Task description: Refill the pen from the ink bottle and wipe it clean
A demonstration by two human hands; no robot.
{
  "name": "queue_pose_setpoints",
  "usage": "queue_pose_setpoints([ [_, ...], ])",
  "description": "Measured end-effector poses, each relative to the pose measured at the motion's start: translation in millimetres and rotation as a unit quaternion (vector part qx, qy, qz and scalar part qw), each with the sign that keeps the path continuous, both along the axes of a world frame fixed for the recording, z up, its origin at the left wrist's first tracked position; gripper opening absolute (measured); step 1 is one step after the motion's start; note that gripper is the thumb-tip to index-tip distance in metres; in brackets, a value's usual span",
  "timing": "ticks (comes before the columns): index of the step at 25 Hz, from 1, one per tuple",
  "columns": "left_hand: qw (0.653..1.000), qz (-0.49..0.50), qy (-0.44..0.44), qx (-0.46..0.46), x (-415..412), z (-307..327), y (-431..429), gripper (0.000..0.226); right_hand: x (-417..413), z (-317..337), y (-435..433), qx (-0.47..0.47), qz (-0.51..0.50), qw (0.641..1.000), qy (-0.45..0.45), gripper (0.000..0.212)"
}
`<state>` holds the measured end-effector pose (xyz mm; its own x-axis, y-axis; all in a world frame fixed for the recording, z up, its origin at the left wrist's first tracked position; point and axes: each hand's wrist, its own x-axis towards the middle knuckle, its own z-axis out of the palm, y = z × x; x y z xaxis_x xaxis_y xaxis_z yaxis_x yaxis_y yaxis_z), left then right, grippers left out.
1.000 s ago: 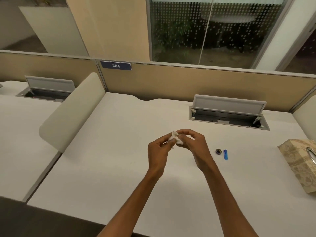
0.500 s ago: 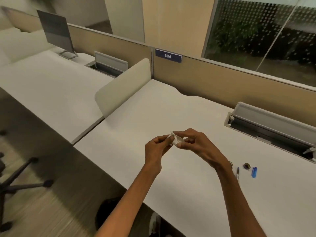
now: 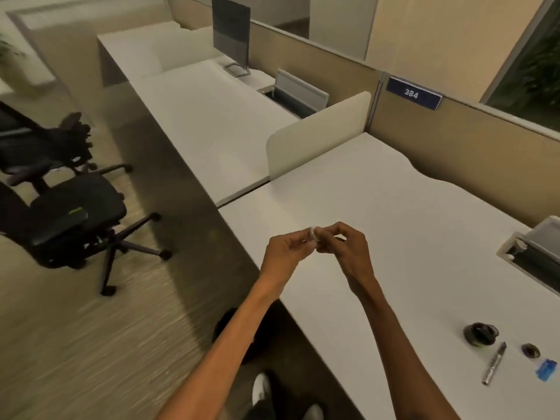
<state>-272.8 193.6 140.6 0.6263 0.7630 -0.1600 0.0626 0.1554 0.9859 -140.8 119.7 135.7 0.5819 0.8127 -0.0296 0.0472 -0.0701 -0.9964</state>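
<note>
1. Chairs [image 3: 75, 213] stand on the floor far left of the ink bottle [image 3: 480, 333]. They are set back from the counter [image 3: 378, 192], likely to leave standing room.
2. The left hand [image 3: 285, 253] hovers over the counter, well left of the ink bottle and beyond it. Its curled fingers pinch a white wad [image 3: 313, 234], probably tissue.
3. The right hand [image 3: 348, 253] meets it, thumb and forefinger nipping the same wad. Two hands on so small a scrap suggests folding it to a clean face for wiping.
4. The ink bottle sits near the counter's front edge, apparently uncapped, within the right arm's reach.
5. The pen [image 3: 494, 363] lies flat just right of the ink bottle and nearer the person. Neither hand touches it, so I cannot tell whether the wipe is pending or finished.
6. A round cap [image 3: 531, 350] and a blue object [image 3: 546, 370] lie further right of the ink bottle, out of the way.
</note>
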Motion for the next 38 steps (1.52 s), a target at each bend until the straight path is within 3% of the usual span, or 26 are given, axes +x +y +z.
queue_pose_setpoints([
  [4, 0.993, 0.115, 0.019, 0.026, -46, -11, 30, 0.023, -32, -8, 39, 0.003, 0.14, 0.99, 0.031, 0.024],
  [8, 0.986, 0.151, -0.012, -0.073, -87, -29, 61, 0.028, -62, -25, 74, -0.01, 0.203, 0.979, 0.02, 0.033],
  [10, 0.978, 0.168, -0.013, -0.124, -105, -42, 75, 0.032, -83, -36, 89, -0.012, 0.208, 0.976, 0.056, 0.031],
  [18, 0.937, 0.262, 0.018, -0.228, -179, -112, 104, 0.028, -164, -108, 129, -0.126, 0.155, 0.973, 0.119, 0.024],
  [23, 0.915, 0.289, 0.09, -0.268, -217, -159, 104, 0.023, -188, -151, 141, -0.231, 0.123, 0.951, 0.164, 0.019],
  [29, 0.894, 0.263, 0.232, -0.279, -255, -196, 97, 0.021, -207, -191, 144, -0.363, 0.074, 0.922, 0.111, 0.018],
  [35, 0.882, 0.264, 0.271, -0.28, -284, -210, 96, 0.02, -228, -209, 162, -0.436, 0.077, 0.895, 0.052, 0.02],
  [38, 0.885, 0.241, 0.293, -0.271, -290, -210, 98, 0.02, -238, -208, 178, -0.441, 0.091, 0.892, 0.035, 0.037],
])
